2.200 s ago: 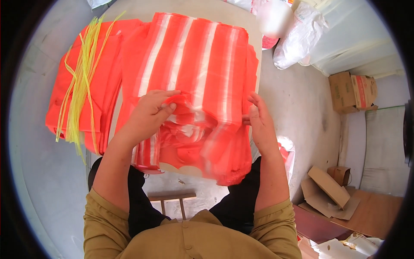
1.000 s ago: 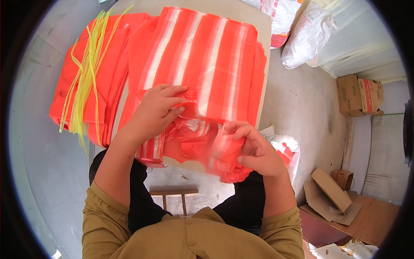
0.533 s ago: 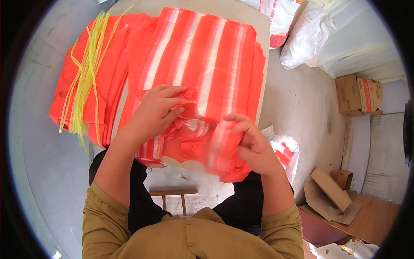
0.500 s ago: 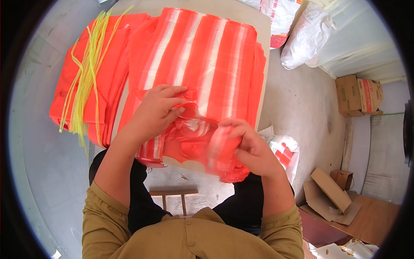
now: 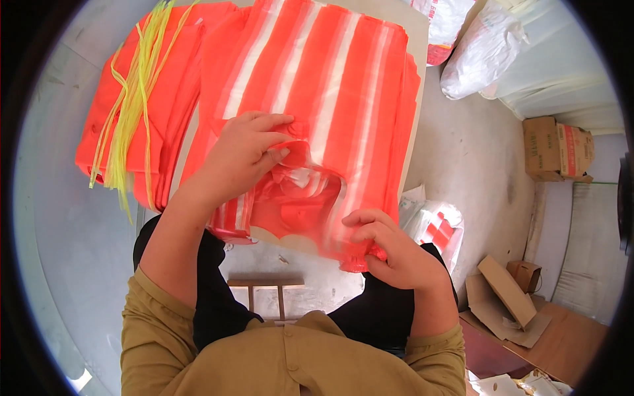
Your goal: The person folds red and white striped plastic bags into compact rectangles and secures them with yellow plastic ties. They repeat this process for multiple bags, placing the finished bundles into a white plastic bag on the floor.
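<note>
A thick stack of red-and-white striped plastic bags (image 5: 310, 72) lies in front of me, its near edge cut out in the middle. My left hand (image 5: 254, 148) rests on the near part of the stack, thumb and fingers closed on a red flap of a bag beside the cut-out. At the near right corner my right hand (image 5: 389, 247) has its fingers curled over the edge of a bag, thumb underneath. The plastic between the hands is loose and crumpled, slightly blurred by the right hand.
Left of the stack, folded red bags (image 5: 178, 79) carry a bunch of yellow plastic strips (image 5: 135, 99). White sacks (image 5: 482, 49) stand on the floor at the far right. Cardboard boxes (image 5: 545, 148) are farther right. A wooden stool bar (image 5: 264, 282) shows between my legs.
My right hand has moved down and slightly right to the stack's near corner. The left hand keeps its place on the bags. The whole view has shifted slightly.
</note>
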Available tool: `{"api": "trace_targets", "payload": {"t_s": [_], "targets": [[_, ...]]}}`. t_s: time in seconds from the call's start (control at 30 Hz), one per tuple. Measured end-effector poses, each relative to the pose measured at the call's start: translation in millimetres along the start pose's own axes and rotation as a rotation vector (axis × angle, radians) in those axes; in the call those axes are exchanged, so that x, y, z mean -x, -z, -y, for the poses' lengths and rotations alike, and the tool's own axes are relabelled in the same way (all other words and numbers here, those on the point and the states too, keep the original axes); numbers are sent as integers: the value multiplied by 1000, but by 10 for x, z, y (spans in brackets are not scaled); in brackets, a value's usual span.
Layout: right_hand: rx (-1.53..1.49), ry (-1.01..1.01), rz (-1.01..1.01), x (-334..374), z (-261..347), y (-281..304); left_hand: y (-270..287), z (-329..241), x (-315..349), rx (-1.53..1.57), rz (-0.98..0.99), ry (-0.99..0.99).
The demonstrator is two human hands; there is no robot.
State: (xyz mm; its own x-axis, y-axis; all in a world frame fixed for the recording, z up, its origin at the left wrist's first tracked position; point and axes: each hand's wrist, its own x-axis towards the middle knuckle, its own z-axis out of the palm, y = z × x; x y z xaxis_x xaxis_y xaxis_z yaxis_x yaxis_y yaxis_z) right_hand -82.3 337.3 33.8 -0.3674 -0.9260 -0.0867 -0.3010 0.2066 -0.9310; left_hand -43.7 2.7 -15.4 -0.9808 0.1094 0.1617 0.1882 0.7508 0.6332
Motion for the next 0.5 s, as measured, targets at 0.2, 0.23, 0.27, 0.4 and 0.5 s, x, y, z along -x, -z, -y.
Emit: {"api": "trace_targets", "payload": {"t_s": [0.2,0.23,0.27,0.4,0.5], "targets": [[-25,43,-58,36,19,-11,-27,-9,9,-22,-26,-1],[-25,48,-81,34,23,-16,-27,-6,4,-21,-24,1],[9,13,-123,29,35,-31,-27,2,2,-19,-22,3],[139,-18,-269,12,57,-71,-2,-19,-22,-25,-4,7],[194,34,-322,-2,34,-60,-2,-31,-10,-17,-1,-1]]}}
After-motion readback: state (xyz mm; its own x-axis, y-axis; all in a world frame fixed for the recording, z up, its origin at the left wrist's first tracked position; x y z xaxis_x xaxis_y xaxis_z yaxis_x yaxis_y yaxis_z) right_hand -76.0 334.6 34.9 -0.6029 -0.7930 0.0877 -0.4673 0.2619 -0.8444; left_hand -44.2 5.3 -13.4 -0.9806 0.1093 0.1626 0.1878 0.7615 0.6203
